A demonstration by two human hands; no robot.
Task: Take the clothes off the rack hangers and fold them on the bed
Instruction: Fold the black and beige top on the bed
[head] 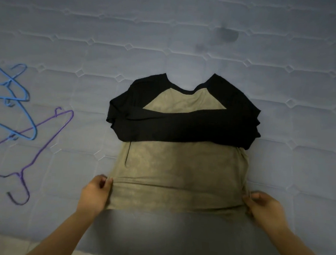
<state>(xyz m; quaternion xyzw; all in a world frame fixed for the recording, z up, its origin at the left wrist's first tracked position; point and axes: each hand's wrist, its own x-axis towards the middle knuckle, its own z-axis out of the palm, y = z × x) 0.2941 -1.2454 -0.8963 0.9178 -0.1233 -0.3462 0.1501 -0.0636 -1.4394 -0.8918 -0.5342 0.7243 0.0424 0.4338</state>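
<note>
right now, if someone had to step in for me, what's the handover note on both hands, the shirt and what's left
Left hand: pinching the bottom left corner of the tan and black shirt.
Right hand: pinching the bottom right corner.
The shirt lies flat on the mattress, collar away from you, black sleeves already folded across the chest.
Blue hangers and a purple hanger lie bare on the mattress to the left.
Done: shirt off its hanger, sleeves folded in.
Left: likely bring the hem up toward the collar to finish. No rack is in view, so remaining clothes cannot be judged.
</note>
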